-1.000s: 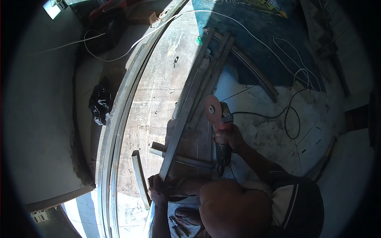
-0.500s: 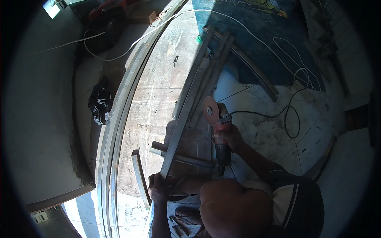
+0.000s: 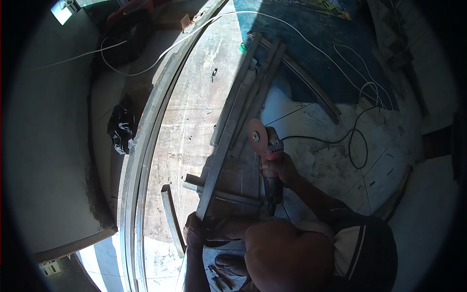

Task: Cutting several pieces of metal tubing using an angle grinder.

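Observation:
My right hand (image 3: 284, 171) grips an angle grinder (image 3: 273, 189) by its body. The grinder's reddish-brown disc (image 3: 258, 136) faces left, apart from the metal. Lower down, my left hand (image 3: 193, 229) is closed round the near end of a long square metal tube (image 3: 217, 168). That tube slants away to the far right, crossing over a shorter tube (image 3: 228, 196). Another short tube (image 3: 172, 219) lies left of it, close to my left hand. Beyond the grinder, several more tubes (image 3: 265, 82) lie side by side. My knee hides part of the near area.
Long metal bars (image 3: 146, 160) run along the left side of a worn board (image 3: 180, 126). A black plastic bag (image 3: 121, 127) lies beyond them. The grinder's black cord (image 3: 316, 141) loops right; a white cable (image 3: 287, 30) crosses the far side. Pliers (image 3: 221, 280) lie beside my foot.
My left hand's fingers have shifted slightly on the tube's near end. The grinder and my right hand have hardly moved.

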